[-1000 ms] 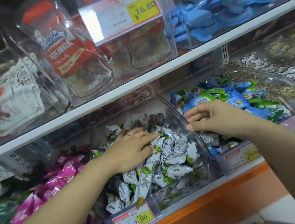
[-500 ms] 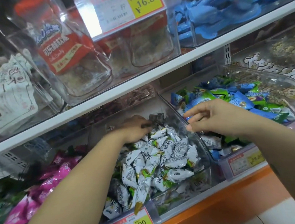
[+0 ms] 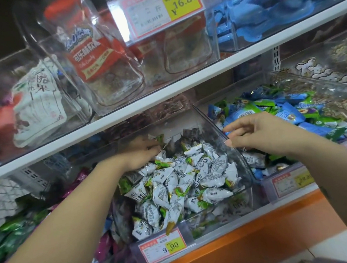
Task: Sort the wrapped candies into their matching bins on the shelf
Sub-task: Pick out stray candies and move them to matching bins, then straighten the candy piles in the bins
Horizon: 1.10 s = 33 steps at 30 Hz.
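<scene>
The left hand (image 3: 141,153) has moved from the middle of the white candies (image 3: 183,185) to the back of the bin (image 3: 241,167), where some dark candies (image 3: 191,133) lie. Its fingers are bent down into the pile and hidden, so I cannot tell if it grips one. The right hand (image 3: 258,132) stays above the border between this bin and the blue candies (image 3: 292,110). Its fingers are loose and hold nothing. I think the person is searching for pieces that do not belong here, and the dark ones are probably the next to come out.
</scene>
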Each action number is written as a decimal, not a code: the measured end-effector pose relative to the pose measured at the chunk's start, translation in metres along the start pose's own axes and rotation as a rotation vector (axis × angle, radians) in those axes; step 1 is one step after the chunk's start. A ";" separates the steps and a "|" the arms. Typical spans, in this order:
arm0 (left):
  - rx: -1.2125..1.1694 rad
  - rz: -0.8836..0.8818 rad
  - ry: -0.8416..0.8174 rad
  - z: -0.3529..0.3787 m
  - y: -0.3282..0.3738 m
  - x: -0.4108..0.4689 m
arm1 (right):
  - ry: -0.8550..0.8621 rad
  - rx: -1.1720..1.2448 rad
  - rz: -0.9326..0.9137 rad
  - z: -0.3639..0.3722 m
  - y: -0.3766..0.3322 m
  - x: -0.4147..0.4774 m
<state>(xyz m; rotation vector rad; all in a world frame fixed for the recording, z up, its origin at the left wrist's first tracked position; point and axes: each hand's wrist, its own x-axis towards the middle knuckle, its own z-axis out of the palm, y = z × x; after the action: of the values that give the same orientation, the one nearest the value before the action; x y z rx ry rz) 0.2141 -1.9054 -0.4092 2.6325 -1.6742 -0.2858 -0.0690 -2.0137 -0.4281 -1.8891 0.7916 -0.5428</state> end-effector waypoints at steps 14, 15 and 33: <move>-0.106 0.159 0.153 -0.011 0.013 -0.043 | 0.017 -0.035 -0.012 0.003 -0.005 -0.004; -0.095 0.192 0.151 -0.011 0.021 -0.052 | 0.019 -0.053 -0.021 0.003 -0.005 -0.005; 0.231 0.570 -0.141 0.023 0.106 -0.048 | -0.015 -0.161 -0.105 0.003 -0.001 -0.040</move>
<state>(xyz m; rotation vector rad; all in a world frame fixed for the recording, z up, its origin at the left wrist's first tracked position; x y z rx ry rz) 0.0957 -1.9057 -0.4136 2.1644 -2.5378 -0.2789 -0.0947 -1.9825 -0.4294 -2.0905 0.7478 -0.5422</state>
